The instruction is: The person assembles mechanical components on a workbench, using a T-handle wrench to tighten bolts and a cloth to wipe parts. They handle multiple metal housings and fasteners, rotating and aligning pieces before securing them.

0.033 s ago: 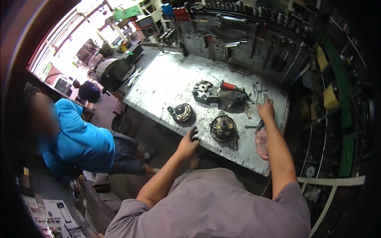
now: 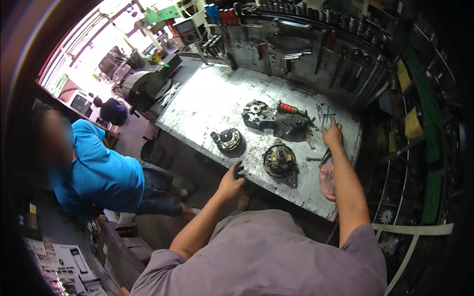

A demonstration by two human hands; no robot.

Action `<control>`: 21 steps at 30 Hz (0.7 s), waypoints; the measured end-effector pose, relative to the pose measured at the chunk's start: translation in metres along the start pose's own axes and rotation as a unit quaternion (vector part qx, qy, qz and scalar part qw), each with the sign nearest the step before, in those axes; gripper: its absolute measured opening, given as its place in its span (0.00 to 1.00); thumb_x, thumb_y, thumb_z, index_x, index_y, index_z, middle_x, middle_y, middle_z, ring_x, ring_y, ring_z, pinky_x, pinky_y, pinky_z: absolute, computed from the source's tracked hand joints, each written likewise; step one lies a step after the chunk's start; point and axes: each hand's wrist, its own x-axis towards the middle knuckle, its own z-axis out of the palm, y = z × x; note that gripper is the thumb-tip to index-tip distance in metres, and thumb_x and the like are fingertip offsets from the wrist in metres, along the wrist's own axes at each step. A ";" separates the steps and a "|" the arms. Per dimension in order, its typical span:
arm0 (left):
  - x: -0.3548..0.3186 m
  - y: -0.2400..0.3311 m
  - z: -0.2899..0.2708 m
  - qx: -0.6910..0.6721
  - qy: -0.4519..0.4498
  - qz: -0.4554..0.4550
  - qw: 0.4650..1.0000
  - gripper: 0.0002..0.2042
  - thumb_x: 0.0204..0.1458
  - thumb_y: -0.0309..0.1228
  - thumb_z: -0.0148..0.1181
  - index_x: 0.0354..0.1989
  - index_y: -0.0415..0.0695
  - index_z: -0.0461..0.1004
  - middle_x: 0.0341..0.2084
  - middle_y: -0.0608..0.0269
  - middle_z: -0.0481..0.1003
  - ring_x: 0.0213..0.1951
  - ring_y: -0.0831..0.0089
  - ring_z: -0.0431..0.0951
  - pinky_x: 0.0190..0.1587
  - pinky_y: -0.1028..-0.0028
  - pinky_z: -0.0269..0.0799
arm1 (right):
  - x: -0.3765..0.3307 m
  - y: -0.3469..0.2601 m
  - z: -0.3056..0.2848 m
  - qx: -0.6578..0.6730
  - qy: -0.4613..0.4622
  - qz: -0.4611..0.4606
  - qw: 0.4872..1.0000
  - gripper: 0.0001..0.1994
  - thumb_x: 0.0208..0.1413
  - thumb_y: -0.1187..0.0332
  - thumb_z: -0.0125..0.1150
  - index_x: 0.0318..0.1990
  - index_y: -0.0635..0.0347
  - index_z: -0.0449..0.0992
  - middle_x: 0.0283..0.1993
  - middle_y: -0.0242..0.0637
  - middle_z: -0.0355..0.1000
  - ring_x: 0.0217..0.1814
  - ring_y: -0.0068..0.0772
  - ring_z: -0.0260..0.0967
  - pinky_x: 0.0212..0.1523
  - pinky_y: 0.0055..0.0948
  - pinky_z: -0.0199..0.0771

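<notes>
My right hand (image 2: pixel 333 136) reaches over the right part of the metal workbench (image 2: pixel 197 106). Its index finger stretches to several loose bolts (image 2: pixel 326 116), thumb apart, and I see nothing held in it. Off the bench's front edge hovers my left hand (image 2: pixel 232 181), empty, fingers loosely apart. Closest to it are a round alternator part with a ring of metal segments (image 2: pixel 229 140) and a round housing with a central shaft (image 2: pixel 280 161). Farther back sit a silver alternator housing (image 2: pixel 258 113) and a dark flanged housing (image 2: pixel 295 126).
A red air tool (image 2: pixel 287 108) lies behind the housings. Near my right forearm are a socket tool (image 2: pixel 322 158) and a pink cloth (image 2: pixel 327 181). Hand tools hang on the back panel (image 2: pixel 316 54). A person in a blue shirt (image 2: pixel 106 165) stands at the left, beyond the bench.
The view has shifted slightly. My right hand's fingers have bent a little at the bolts, and my left hand sits slightly lower. The parts on the bench stay in place.
</notes>
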 end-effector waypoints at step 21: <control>0.137 -0.050 -0.243 0.070 0.106 0.057 0.990 0.21 0.62 0.21 0.61 0.64 0.31 0.74 0.55 0.47 0.83 0.57 0.63 0.83 0.63 0.67 0.76 | -0.152 -0.119 -0.063 0.237 0.230 0.066 0.942 0.17 0.68 0.68 0.65 0.61 0.63 0.80 0.46 0.37 0.82 0.44 0.28 0.77 0.48 0.31 0.79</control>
